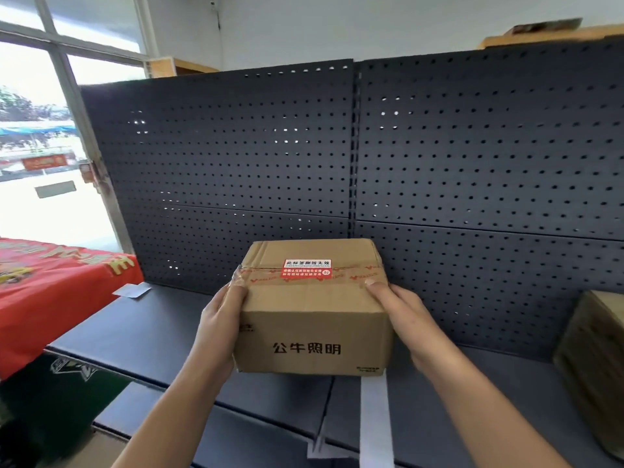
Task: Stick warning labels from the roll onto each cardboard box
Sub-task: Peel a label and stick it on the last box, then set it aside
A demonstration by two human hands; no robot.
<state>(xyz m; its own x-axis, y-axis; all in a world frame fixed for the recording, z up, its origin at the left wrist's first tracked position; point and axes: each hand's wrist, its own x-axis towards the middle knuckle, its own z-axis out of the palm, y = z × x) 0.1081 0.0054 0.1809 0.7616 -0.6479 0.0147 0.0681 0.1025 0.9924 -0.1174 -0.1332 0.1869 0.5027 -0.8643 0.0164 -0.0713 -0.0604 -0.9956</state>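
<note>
the left hand [223,319] grips one side of a cardboard box [314,325] over the dark shelf [152,332], a red-and-white label [307,269] stuck on its taped top, and the right hand [401,312] grips the other side. a second box [597,359] sits at the right edge.

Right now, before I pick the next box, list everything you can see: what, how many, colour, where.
cardboard box: one, brown, centre, held in front of the pegboard
warning label: one, red and white, on that box's top, over the taped seam
second box: one, brown, right edge, on the shelf, partly out of frame
pegboard: several panels, dark, behind the shelf
shelf: one, dark, below the held box
white strip: one, white, below the held box
paper slip: one, white, shelf's left end
cloth: one, red, far left
window: one, bright, left
left hand: grips the box's left side
right hand: grips its right side
</note>
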